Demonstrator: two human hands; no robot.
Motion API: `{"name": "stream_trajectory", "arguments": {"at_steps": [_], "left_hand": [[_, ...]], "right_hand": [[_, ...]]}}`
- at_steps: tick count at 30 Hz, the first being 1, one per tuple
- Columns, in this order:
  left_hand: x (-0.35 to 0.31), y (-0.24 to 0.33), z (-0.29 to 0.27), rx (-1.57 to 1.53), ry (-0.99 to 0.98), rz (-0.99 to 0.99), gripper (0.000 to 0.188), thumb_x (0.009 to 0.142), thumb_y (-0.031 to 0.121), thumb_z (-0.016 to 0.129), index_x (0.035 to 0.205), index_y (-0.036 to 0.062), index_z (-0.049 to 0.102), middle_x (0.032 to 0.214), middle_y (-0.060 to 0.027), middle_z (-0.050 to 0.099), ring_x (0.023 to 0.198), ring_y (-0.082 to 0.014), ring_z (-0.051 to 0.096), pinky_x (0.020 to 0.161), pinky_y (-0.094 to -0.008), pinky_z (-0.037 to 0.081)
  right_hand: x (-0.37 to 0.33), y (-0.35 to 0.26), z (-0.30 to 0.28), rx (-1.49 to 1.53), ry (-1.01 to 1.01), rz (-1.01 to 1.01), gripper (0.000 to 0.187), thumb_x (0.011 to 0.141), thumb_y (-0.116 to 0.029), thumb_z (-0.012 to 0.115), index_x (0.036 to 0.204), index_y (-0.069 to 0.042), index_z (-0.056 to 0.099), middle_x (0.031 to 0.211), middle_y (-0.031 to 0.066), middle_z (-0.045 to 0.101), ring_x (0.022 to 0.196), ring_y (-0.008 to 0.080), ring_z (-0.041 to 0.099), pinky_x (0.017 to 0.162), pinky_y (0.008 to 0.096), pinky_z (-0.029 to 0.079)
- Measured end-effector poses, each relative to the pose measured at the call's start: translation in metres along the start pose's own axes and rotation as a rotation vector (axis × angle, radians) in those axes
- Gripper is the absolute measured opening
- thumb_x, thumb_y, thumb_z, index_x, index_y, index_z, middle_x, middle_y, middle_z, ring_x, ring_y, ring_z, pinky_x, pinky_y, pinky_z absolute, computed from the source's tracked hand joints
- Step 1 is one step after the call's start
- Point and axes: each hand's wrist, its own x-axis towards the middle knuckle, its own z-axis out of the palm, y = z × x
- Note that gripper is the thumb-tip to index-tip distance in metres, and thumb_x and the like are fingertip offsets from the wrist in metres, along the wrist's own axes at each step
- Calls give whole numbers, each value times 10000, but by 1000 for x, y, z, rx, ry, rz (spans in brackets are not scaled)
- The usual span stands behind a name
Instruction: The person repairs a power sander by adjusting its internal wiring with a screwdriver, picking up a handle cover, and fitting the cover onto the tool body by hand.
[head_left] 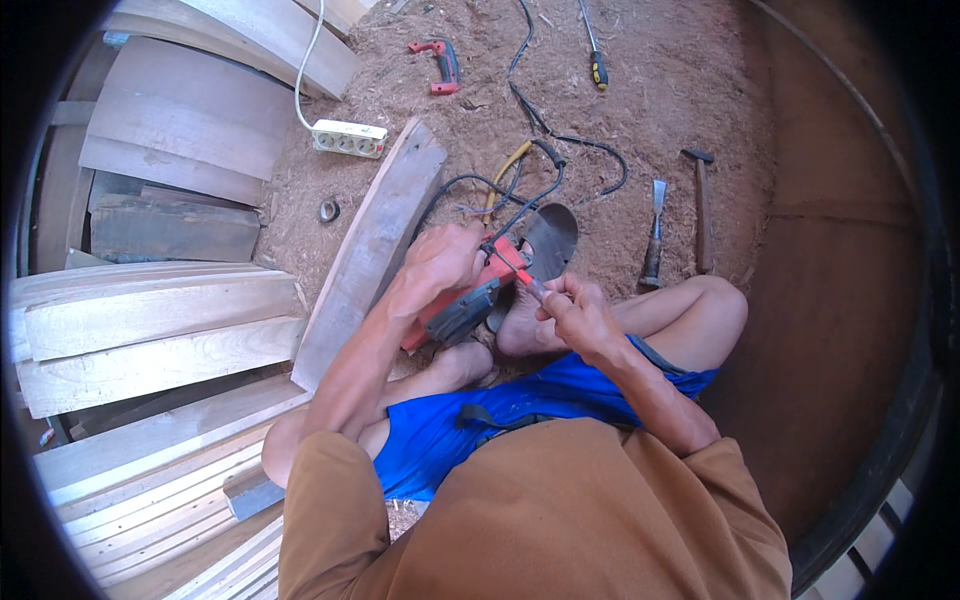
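Note:
Between my bent legs lies a red and black power tool (462, 308). My left hand (445, 262) is closed at its upper end, where a cable enters; the fingertips are partly hidden. My right hand (580, 318) grips a screwdriver (532, 286) with a red handle, its thin shaft pointing at the tool near my left fingers. A black cable (515, 202) and a yellow sleeve-like length (508, 163) curve away from the tool. Beside it, by my foot, is a dark, rounded sole-like piece (552, 242).
A wooden plank (375, 250) lies to my left, near a white power strip (349, 139) and a tape roll (329, 210). Ahead are a red and black handle piece (440, 68) and another screwdriver (597, 62). A chisel (654, 235) and hammer (703, 210) lie right. Boards (165, 310) are stacked left.

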Motion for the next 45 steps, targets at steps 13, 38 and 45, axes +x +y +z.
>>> {"name": "stream_trajectory", "arguments": {"at_steps": [13,38,45], "left_hand": [[1,4,-7,-24,28,-45,338,857,187,579,1121,19,707,863,-291,719,846,-490,713,803,-584,572],[4,5,-6,24,-29,-93,462,893,344,696,1245,45,679,984,-250,753,975,-449,726,887,-553,571],[2,1,0,35,-12,-66,464,889,342,699,1240,39,679,971,-256,750,965,-456,722,874,-553,574]], "right_hand": [[-17,-8,-6,-853,47,-666,379,938,-80,620,1305,4,581,980,272,708,805,470,702,739,565,567],[-9,-8,8,-927,70,-538,288,962,-175,633,1227,-65,618,966,253,742,864,508,714,791,636,550],[8,10,3,-108,-37,-163,309,966,-106,628,1248,15,592,846,139,723,634,233,686,546,402,527]]}}
